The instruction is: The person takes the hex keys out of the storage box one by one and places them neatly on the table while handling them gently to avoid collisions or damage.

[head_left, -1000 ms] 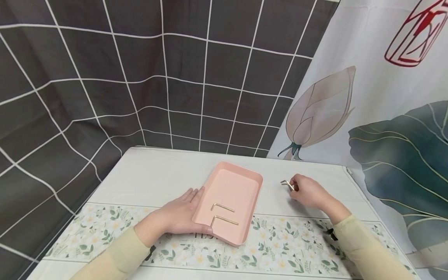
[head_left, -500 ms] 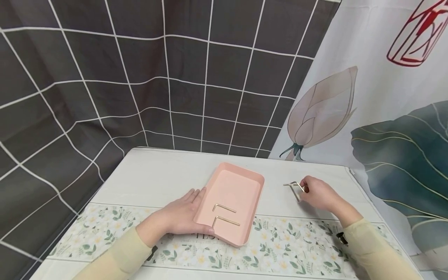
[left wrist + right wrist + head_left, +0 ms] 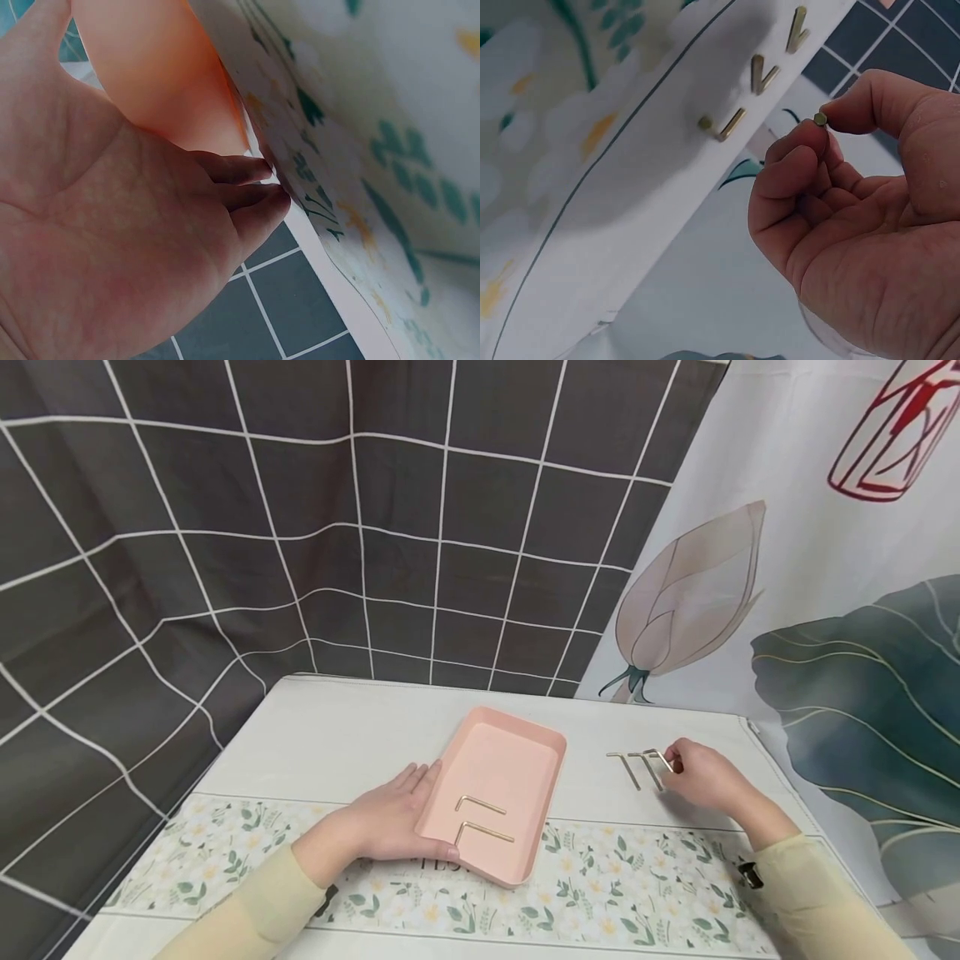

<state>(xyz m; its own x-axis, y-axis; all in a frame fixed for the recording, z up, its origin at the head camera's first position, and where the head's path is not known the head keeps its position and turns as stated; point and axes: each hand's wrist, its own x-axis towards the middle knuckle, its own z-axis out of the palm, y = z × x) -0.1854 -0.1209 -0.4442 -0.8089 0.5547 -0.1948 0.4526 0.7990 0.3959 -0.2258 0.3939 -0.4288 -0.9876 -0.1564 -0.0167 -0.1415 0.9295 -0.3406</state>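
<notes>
My left hand (image 3: pixel 390 822) rests against the left side of a pink tray (image 3: pixel 517 735), fingers straight along its outer wall and thumb at the near edge. Inside the tray lie two L-shaped hex keys, the upper hex key (image 3: pixel 482 804) and the lower hex key (image 3: pixel 487 832). To the tray's right, a hex key (image 3: pixel 630 771) and another hex key (image 3: pixel 651 771) lie side by side on the table. Just right of them, my right hand (image 3: pixel 705 777) pinches a hex key (image 3: pixel 664 760) between thumb and curled fingers; its hexagonal end (image 3: pixel 820 119) shows in the right wrist view.
The white table (image 3: pixel 360 727) has a floral band (image 3: pixel 585 885) along its near part. A dark gridded curtain (image 3: pixel 390 568) hangs behind. At the right hangs a pale curtain (image 3: pixel 697 685) with printed leaves.
My right hand has moved rightward in steps. Two hex keys now lie on the table where it was. My left hand and the tray have stayed in place.
</notes>
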